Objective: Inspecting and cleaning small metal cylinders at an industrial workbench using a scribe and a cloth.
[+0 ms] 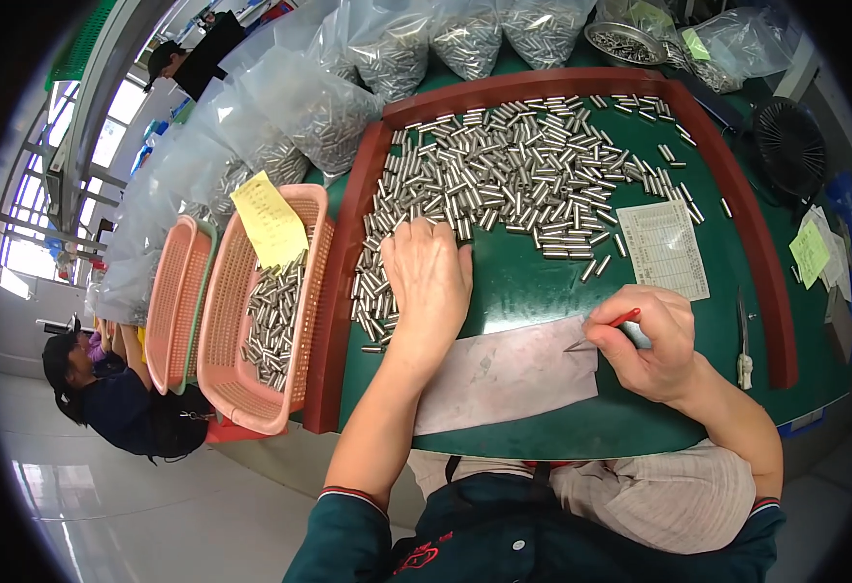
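Observation:
Many short, shiny metal pins (504, 160) lie loose across the green tabletop (518, 277). My left hand (428, 282) reaches onto the near left part of the pile, back upward. Its fingers curl down around pins, and the fingertips are hidden. Pinched in my right hand (647, 340) is a thin pointed tool (624, 319) with a red end, its dark metal tip directed left. That tip hovers over or touches a pale, stained cloth (504, 379) lying along the table's near edge; I cannot tell which.
A red-brown raised border (348, 243) frames the table. Left of it stand a pink basket (214, 340) holding pins and another pink basket (169, 301). Bags of pins (392, 58) line the back. A printed sheet (663, 251), tweezers (743, 335) and a black fan (785, 146) are at right.

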Available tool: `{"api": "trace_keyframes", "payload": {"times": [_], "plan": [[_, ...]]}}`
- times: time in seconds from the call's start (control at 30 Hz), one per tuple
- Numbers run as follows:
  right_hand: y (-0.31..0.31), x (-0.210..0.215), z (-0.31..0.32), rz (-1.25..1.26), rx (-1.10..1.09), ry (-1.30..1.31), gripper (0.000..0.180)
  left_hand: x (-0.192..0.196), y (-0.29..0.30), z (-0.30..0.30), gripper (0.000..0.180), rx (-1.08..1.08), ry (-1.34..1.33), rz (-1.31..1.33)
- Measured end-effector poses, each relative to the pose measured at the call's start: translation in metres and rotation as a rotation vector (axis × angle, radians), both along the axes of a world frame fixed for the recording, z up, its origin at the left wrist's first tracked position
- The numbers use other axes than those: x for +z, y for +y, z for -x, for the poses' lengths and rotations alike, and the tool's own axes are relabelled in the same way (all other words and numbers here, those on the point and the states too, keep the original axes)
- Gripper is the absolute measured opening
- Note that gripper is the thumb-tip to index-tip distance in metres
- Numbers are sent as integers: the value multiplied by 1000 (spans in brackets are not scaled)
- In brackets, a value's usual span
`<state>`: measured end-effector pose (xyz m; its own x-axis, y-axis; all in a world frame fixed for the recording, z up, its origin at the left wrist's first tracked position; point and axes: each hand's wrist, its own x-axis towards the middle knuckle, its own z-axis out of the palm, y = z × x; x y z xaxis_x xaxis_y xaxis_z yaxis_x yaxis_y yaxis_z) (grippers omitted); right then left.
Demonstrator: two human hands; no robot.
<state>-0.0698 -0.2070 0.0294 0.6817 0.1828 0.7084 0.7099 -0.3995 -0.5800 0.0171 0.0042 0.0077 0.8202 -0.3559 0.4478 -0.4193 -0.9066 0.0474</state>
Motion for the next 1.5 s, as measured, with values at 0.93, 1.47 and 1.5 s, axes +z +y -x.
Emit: {"api": "trace_keyframes", "payload": {"times": [0.93,1.47,1.5], "plan": [[-2,-3,0,-65,14,69,16,2,-2,3,17,-67,97,266],[-9,-2,-1,-54,-10,-244,19,4,-21,26,16,-329,1222,1221],[-8,-2,-1,-52,-11,-245,19,4,-21,26,17,-323,1218,1229]]}}
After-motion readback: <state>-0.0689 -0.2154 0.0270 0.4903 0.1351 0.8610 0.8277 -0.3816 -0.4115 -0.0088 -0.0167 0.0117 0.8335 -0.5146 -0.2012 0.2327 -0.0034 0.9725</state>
